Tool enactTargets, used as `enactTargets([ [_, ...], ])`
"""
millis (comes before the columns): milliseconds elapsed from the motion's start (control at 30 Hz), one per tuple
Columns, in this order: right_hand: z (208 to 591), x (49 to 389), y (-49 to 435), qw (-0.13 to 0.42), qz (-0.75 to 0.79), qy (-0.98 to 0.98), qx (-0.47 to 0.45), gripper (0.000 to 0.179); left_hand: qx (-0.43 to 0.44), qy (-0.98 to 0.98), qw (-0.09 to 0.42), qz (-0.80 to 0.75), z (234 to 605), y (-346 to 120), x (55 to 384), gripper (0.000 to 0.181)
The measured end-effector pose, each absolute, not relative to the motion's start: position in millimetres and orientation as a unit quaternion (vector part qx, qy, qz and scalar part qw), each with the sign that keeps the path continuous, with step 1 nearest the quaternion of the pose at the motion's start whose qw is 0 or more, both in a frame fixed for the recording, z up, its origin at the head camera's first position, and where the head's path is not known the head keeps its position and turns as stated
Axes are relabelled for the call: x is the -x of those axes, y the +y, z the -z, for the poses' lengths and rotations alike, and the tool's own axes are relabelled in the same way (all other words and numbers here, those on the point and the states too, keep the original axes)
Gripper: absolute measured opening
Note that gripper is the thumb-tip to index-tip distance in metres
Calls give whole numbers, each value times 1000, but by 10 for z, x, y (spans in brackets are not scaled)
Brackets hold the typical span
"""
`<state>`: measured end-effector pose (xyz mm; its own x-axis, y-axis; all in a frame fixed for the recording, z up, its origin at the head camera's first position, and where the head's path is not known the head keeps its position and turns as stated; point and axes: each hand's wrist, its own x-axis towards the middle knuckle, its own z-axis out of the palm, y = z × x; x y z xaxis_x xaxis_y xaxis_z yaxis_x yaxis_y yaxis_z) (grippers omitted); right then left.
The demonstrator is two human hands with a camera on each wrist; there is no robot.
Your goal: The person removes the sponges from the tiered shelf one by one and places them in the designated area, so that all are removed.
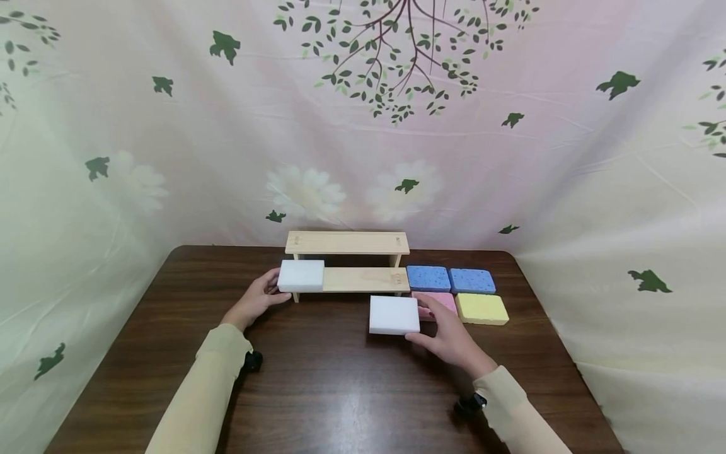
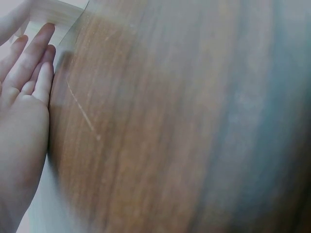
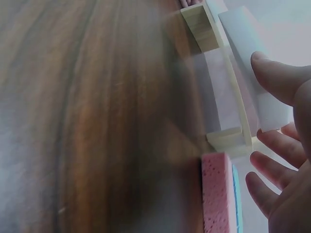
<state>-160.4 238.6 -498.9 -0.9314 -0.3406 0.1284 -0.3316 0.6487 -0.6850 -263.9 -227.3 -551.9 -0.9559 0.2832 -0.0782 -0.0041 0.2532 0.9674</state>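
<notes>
The right hand (image 1: 449, 333) pinches a white rectangular foam block (image 1: 394, 314) near the front right corner of the pale two-tier wooden shelf (image 1: 362, 279); a slack pinch could drop it. The left hand (image 1: 255, 301), fingers extended, touches a matching block (image 1: 301, 275) at the lower left edge; a nudge might dislodge it.

The head camera looks forward and down at the bench (image 1: 340, 397), from farther. Each wrist camera looks from very near, one along the left fingers (image 2: 31, 59), one along the right fingers (image 3: 273, 171). Head and right wrist share the pink sponge (image 3: 216, 191) and wooden shelf (image 1: 360, 280).
</notes>
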Motion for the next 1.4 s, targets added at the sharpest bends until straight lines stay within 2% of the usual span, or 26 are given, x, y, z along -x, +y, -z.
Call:
enactTargets([
  [600,5149,1330,2679,-34,317,933,166,81,-86,790,119,-595,5553,-2266,2671,81],
  [1000,5258,1220,2949,-25,309,941,134,83,-87,792,119,-592,5537,-2268,2655,81],
  [1400,5311,1193,3157,12,288,952,104,86,-87,789,122,-596,5516,-2261,2655,82],
])
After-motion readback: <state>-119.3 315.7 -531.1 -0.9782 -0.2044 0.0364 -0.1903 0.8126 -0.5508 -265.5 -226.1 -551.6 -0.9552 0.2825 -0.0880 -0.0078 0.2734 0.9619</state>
